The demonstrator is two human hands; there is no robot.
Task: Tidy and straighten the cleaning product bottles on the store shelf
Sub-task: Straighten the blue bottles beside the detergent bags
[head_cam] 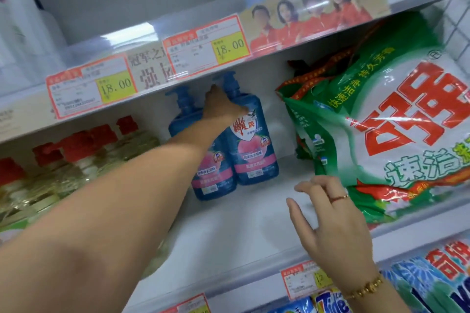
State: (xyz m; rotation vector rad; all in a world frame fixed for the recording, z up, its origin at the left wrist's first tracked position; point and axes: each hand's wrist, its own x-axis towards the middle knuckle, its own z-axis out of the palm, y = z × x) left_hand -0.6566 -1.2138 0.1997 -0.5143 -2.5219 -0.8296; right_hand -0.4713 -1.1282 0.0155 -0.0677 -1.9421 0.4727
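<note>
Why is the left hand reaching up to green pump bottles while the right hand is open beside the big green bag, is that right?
Not quite: the pump bottles are blue, not green. The head view shows the left hand reaching up to them, the right hand open beside the big green bag.

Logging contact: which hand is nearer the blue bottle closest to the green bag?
Left. The left hand reaches the blue bottle at its neck; right hand hovers lower, by the green bag.

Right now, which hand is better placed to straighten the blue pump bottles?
Left. The left hand is at the necks of the blue pump bottles; the right hand hovers open beside the green detergent bag, apart from them.
</note>
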